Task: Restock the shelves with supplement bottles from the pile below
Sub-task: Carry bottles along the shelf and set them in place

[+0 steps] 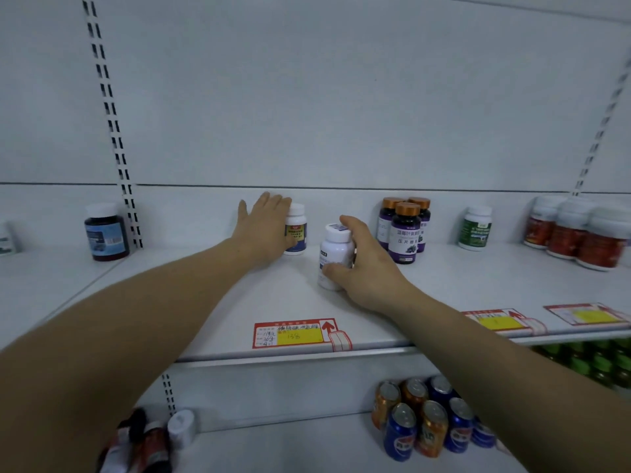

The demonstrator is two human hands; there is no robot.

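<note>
On the white upper shelf (211,302), my left hand (263,228) lies with straight fingers against the left side of a white bottle with a blue and yellow label (297,230) that stands near the back wall. My right hand (367,268) grips a plain white bottle with a barcode on its cap (334,254), thumb on its lower front and fingers round its right side. This bottle stands upright on the shelf, in front of and to the right of the first one. The pile of supplement bottles (146,445) shows at the bottom left, partly hidden by my left arm.
On the same shelf stand three purple bottles with orange caps (404,230), a green-labelled bottle (475,228), red-labelled bottles (573,233) at far right and a dark blue-labelled bottle (106,232) at left. Price tags (295,333) line the front edge. Drink cans (423,418) fill the lower shelf.
</note>
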